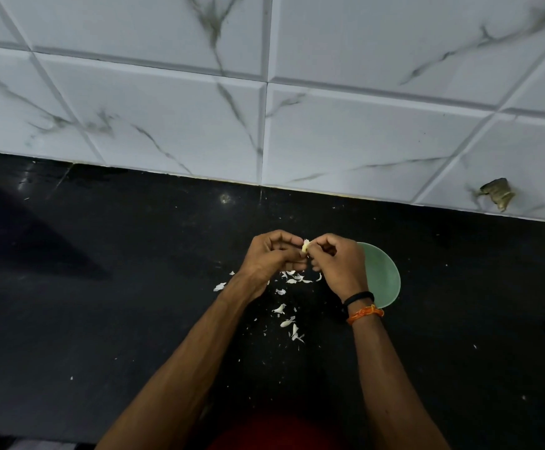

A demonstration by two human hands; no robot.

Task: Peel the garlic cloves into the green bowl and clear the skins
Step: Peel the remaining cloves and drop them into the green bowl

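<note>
Pinching one garlic clove (pixel 305 247) between left hand (pixel 272 254) and right hand (pixel 339 264) — above scattered skins (pixel 289 306) on black tabletop (pixel 135 287), green bowl (pixel 383 274) just right.

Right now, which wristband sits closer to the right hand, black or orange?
The black band. It sits directly behind the right hand, while the orange band lies just behind it, farther up the forearm.
</note>
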